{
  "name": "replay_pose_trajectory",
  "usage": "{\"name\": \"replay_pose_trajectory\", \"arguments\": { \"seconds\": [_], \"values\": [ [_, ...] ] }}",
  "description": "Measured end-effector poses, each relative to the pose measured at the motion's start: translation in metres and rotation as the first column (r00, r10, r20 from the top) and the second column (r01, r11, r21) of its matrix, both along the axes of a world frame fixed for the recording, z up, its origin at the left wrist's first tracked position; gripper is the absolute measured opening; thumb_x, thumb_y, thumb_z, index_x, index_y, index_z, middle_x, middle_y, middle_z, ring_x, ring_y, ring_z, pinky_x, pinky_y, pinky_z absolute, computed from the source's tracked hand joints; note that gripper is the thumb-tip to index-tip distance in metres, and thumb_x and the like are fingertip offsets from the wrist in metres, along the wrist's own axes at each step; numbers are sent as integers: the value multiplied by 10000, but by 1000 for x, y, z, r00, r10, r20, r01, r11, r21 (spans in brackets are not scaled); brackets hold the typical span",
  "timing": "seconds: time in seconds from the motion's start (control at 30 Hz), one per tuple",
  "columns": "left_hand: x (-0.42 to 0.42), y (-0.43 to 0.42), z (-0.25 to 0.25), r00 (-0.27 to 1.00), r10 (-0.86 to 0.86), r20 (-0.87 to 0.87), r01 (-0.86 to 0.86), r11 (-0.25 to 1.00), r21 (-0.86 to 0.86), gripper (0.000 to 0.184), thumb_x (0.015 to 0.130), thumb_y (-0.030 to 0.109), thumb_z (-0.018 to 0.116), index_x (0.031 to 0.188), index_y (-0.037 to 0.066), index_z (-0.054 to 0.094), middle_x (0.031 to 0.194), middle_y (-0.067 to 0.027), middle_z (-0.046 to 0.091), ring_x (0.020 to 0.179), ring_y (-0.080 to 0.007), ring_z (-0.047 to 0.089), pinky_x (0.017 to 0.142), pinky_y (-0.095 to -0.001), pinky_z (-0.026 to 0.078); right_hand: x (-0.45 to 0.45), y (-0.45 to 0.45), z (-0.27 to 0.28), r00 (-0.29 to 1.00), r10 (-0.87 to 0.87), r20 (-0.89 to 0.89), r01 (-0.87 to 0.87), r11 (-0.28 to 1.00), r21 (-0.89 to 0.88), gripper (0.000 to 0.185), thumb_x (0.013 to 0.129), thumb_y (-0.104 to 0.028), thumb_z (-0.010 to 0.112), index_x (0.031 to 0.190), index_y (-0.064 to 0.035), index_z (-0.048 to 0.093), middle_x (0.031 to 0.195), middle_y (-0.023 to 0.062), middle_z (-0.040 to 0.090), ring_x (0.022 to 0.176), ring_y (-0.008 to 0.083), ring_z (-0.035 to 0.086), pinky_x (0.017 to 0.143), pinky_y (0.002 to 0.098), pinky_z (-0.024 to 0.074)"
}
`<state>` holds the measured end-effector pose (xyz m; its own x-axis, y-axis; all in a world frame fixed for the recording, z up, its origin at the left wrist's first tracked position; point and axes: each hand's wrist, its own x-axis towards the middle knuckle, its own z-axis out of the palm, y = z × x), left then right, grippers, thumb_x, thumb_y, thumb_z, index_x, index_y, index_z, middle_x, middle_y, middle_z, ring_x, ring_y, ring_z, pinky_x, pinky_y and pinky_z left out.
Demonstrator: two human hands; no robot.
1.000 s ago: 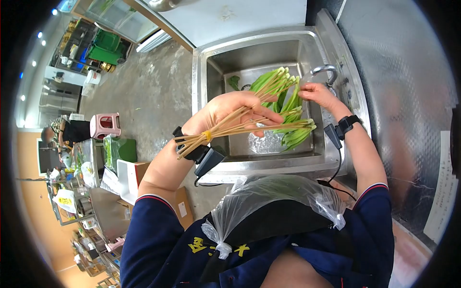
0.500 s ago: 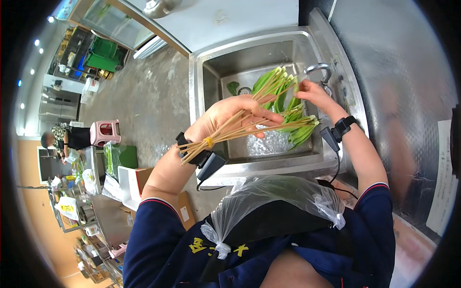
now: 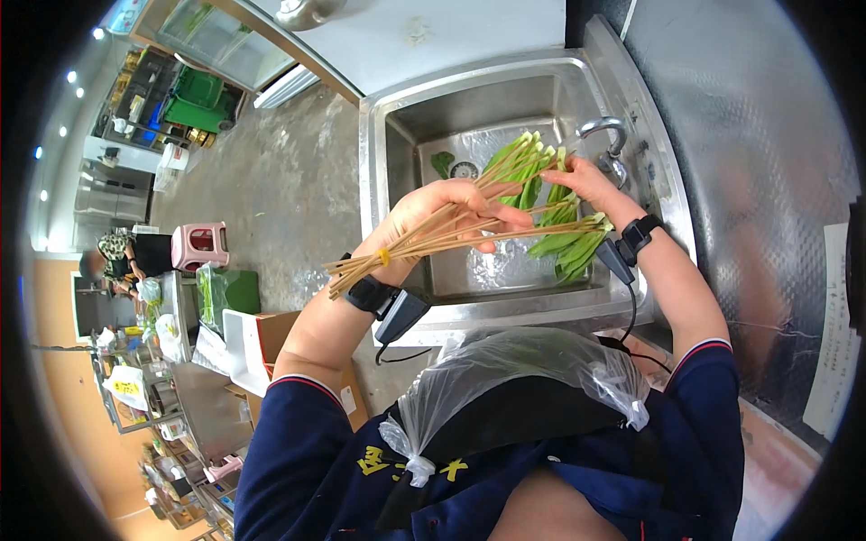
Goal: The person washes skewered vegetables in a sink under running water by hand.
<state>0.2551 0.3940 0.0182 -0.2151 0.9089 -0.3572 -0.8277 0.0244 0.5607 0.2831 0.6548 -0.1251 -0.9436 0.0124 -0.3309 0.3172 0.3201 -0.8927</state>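
the left hand (image 3: 428,202) grips thin sticks (image 3: 451,242), fingers partly spread. they look light and stiff; hold them near the yellow band (image 3: 384,257). soft leaves (image 3: 575,253) could tear. they hang over the sink (image 3: 371,180), near its tap (image 3: 602,123) edge. the right hand (image 3: 591,183) pinches a stem end. a loose leaf (image 3: 442,163) lies inside.

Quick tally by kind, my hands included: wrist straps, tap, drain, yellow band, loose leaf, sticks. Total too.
Hands: 2
Wrist straps: 2
Tap: 1
Drain: 1
Yellow band: 1
Loose leaf: 1
Total: 8, without the sticks, which overlap too much to count.
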Motion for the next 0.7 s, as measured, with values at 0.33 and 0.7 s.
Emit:
{"name": "replay_pose_trajectory", "arguments": {
  "seconds": [0.33, 0.7],
  "values": [
    [-2, 2, 2, 1000, 26, -6, -26, 997, -74, 567, 738, 36, 394, 1261, -114, 235, 1124, -318, 462, 1017, -350, 519, 602, -277, 555, 5, 7, 1, 997, -18, -76, 24, 997, 78, 394, 734, -195, 584, 1051, 35, 535, 989, 97, 584, 884, 143, 527, 805, 283, 409],
    [-8, 10, 7, 996, 43, 80, -40, 998, -37, 504, 753, 33, 387, 1203, -167, 279, 1113, -343, 451, 960, -348, 548, 619, -287, 560, 9, 11, 7, 998, 60, 0, -59, 975, 215, 356, 716, -248, 591, 945, 25, 598, 825, 111, 627, 773, 175, 581, 721, 292, 442]
  ]
}}
